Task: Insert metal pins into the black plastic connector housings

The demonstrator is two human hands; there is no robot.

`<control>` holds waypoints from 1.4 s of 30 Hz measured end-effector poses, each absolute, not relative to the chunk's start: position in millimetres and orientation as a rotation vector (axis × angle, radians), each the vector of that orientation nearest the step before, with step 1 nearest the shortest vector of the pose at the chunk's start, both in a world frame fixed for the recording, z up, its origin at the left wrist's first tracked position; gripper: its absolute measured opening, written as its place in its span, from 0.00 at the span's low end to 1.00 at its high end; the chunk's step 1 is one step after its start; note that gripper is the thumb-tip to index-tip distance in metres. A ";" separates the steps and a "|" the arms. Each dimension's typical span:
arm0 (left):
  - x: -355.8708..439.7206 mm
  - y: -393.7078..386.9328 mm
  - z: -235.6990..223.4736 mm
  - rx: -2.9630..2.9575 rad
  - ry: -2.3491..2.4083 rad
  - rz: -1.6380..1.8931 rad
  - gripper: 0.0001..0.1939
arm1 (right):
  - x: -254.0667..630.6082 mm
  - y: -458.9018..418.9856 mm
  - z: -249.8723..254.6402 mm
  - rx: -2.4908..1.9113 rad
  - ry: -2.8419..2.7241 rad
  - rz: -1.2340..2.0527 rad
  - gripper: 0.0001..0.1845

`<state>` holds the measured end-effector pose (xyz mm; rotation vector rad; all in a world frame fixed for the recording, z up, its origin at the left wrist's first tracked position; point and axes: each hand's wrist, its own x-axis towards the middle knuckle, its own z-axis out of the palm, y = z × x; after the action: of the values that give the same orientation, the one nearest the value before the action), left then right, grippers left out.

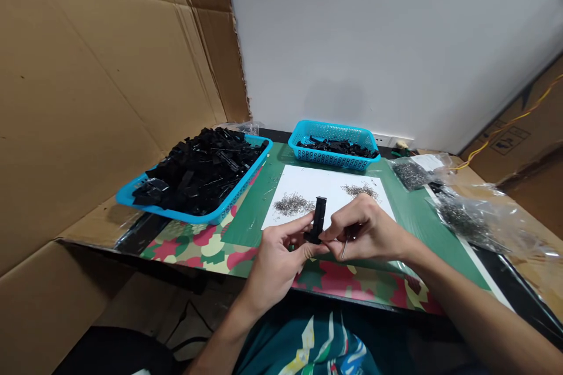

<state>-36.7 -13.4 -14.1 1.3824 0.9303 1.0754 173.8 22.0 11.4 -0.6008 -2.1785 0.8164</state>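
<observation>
My left hand [280,258] is closed around the base of a black plastic part [319,217], long and narrow, held upright above the table's near side. Close against its right side is my right hand [367,228], fingers pinched near the part's lower end. A thin metal rod-like tool [345,244] sticks out below the right fingers; its upper end is hidden in the palm. Whether something small is between the right fingertips I cannot tell. Behind the hands, a white sheet [328,179] bears a left pile of tiny wire springs [292,205] and a right pile [359,190].
A large blue basket [220,212] heaped with black parts stands at left. A smaller blue basket [334,159] with black pieces sits at the back. Clear bags of small metal pieces [411,173] lie at right. Cardboard [109,70] walls the left side.
</observation>
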 end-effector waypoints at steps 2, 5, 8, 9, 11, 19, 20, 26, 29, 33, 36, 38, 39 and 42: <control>-36.5 -13.8 -13.8 1.382 0.933 1.034 0.25 | 174.1 22.5 15.6 -0.609 -2.185 0.843 0.02; -36.3 -14.1 -14.4 1.405 0.905 0.995 0.26 | 176.6 23.5 24.5 -0.605 -2.192 0.880 0.03; -36.8 -13.7 -14.2 1.432 0.874 0.983 0.29 | 180.9 25.5 30.8 -0.596 -2.212 0.852 0.07; -37.2 -13.4 -14.0 1.451 0.870 0.972 0.30 | 182.4 26.5 31.3 -0.597 -2.215 0.821 0.07; -38.2 -12.3 -14.0 1.508 0.886 0.934 0.30 | 184.8 28.9 30.0 -0.601 -2.216 0.761 0.06; -38.0 -5.9 -26.9 1.775 1.267 1.160 0.20 | 187.3 42.4 16.5 -0.659 -2.251 0.735 0.07; -37.5 -6.1 -28.5 1.816 1.317 1.181 0.16 | 187.1 43.2 15.9 -0.674 -2.258 0.749 0.06; -34.2 -6.4 -37.6 2.147 1.331 1.309 0.07 | 190.2 41.4 21.6 -0.970 -2.195 0.636 0.08; -32.0 -5.4 -43.1 2.299 1.282 1.376 0.09 | 193.6 40.8 25.7 -1.000 -2.149 0.579 0.13; -29.7 -7.3 -44.8 2.424 1.273 1.310 0.10 | 193.1 43.7 21.5 -0.927 -2.152 0.556 0.13; -28.2 -8.6 -42.1 2.479 1.272 1.286 0.10 | 185.5 45.5 12.3 -0.927 -1.992 0.719 0.08; -27.1 -8.5 -40.0 2.502 1.270 1.279 0.09 | 177.9 45.1 6.6 -0.929 -1.806 0.954 0.11; -26.5 -8.4 -39.0 2.511 1.272 1.273 0.09 | 173.9 44.4 4.6 -0.925 -1.729 1.054 0.14; -25.0 -8.5 -36.4 2.529 1.290 1.232 0.08 | 164.2 41.2 2.1 -0.942 -1.635 1.164 0.20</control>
<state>-25.0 -8.5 -36.4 2.5292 1.2896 1.2317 164.2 41.2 2.1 -0.9424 -1.6350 1.1640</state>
